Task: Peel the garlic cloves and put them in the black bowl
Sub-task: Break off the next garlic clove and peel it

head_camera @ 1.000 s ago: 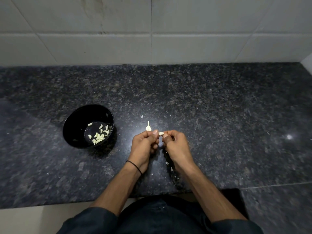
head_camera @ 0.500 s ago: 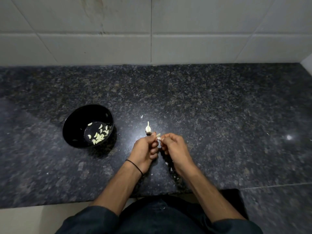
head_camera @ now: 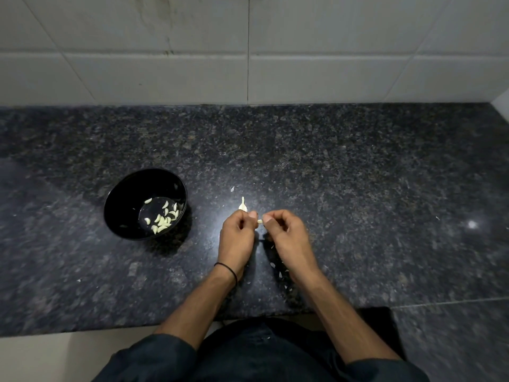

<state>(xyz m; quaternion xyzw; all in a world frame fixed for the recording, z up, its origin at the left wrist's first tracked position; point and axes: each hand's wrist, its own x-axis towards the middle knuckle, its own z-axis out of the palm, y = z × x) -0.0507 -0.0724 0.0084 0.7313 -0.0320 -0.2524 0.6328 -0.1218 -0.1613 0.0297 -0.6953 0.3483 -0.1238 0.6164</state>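
- Head view: barely anything has shifted; the left hand (head_camera: 237,238) still grips the white, stalked garlic bulb remnant (head_camera: 243,205), so peeling is probably mid-clove.
- The right hand (head_camera: 286,238) pinches a small pale garlic clove (head_camera: 259,221) between both hands' fingertips.
- The round black bowl (head_camera: 124,205), holding peeled cloves (head_camera: 162,219), sits well left of them.

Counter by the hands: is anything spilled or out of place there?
Only small pale peel scraps scattered on the counter near the right hand, plus one flake farther back. The bowl stands upright.
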